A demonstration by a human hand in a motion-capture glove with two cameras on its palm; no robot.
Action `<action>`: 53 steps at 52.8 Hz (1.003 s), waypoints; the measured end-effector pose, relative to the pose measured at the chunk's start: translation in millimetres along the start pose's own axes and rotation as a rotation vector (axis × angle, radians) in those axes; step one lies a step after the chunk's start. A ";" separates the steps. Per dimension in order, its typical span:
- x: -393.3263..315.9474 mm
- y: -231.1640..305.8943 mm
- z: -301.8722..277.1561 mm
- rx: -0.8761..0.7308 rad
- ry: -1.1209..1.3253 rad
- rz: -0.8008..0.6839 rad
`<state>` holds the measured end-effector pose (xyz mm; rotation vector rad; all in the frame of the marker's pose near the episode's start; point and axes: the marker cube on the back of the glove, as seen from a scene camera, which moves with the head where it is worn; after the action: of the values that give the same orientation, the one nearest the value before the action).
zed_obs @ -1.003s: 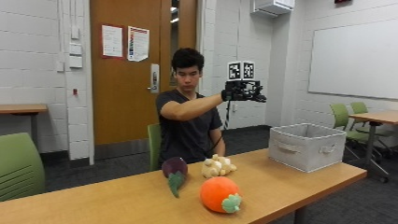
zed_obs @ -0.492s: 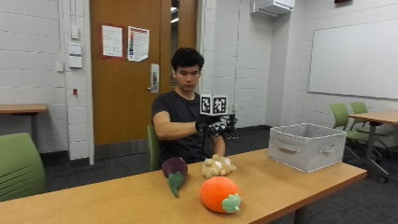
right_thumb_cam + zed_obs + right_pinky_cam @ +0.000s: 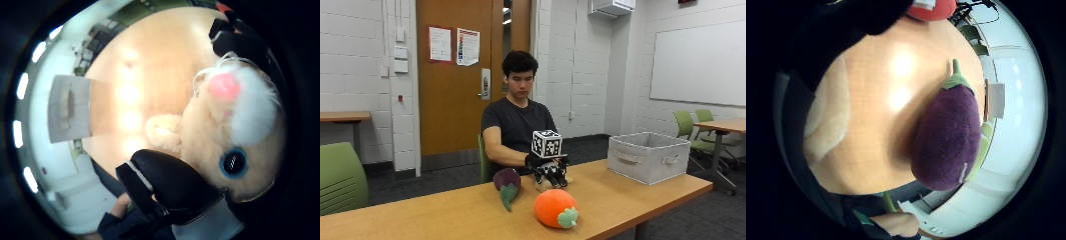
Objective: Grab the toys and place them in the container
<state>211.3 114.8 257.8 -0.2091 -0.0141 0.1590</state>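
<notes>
My gloved right hand [image 3: 547, 169] is down on the table over a cream plush animal [image 3: 551, 184], mostly hidden beneath it. In the thumb side palm view the cream plush animal [image 3: 235, 135], with a pink nose and a blue eye, lies between my thumb [image 3: 165, 185] and my curled fingers [image 3: 235, 35]. A purple plush eggplant [image 3: 507, 182] lies just beside it on the table, and the eggplant [image 3: 948, 135] shows close to the palm. An orange plush fruit [image 3: 554, 208] sits nearer the front edge. The grey fabric container [image 3: 647, 157] stands open at the table's right end.
The wooden table [image 3: 440, 215] runs left with bare surface. Between the toys and the container [image 3: 67, 107] the tabletop is bare. A green chair [image 3: 343, 175] stands at the left, and another table with green chairs [image 3: 693, 127] at the far right.
My hand came down from shoulder height to the table and now sits on the cream plush animal. The other toys and the container have not moved.
</notes>
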 end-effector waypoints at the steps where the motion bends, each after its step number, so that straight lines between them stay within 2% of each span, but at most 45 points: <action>1: 0.2 0.3 1.3 -0.010 -0.001 0.000; 11: 1.8 1.9 4.8 -0.090 -0.001 0.009; 26: 17.3 1.6 -6.3 -0.078 0.050 0.049; 38: 30.8 -21.7 -16.7 -0.077 0.026 0.074; 45: 15.7 -31.4 -51.6 -0.032 -0.012 0.077; 53: -21.0 -46.8 -133.4 0.057 -0.037 0.066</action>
<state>201.9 38.9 137.0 -0.1496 -0.0391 0.2292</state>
